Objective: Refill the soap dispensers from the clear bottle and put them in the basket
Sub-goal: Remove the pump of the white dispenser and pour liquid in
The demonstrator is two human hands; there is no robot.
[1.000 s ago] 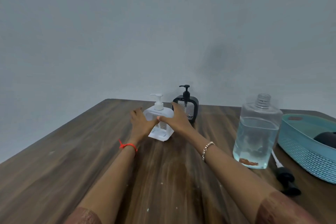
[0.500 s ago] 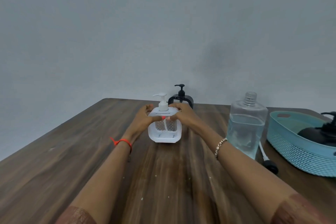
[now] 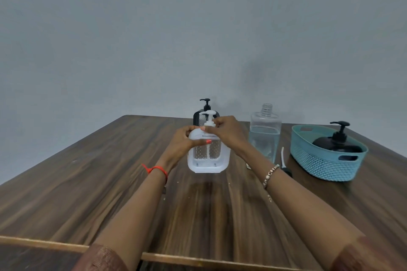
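A white soap dispenser [image 3: 208, 156] is held above the middle of the wooden table, tilted with its base toward me. My left hand [image 3: 184, 141] grips its left shoulder. My right hand [image 3: 224, 131] is closed around the white pump neck at its top. Behind it stands a black dispenser [image 3: 206, 109], mostly hidden. The clear bottle [image 3: 265, 133], uncapped and partly filled, stands to the right. Further right is the teal basket [image 3: 326, 166] with another black dispenser [image 3: 338, 143] lying in it.
A loose black pump with a white tube [image 3: 284, 164] lies on the table between the clear bottle and the basket. The table's near edge [image 3: 176, 258] has a light wooden trim. A grey wall rises behind the table.
Both hands have pulled the white dispenser closer to me and lifted it off the table. My right hand has shifted onto the pump neck. The camera view has tilted down slightly.
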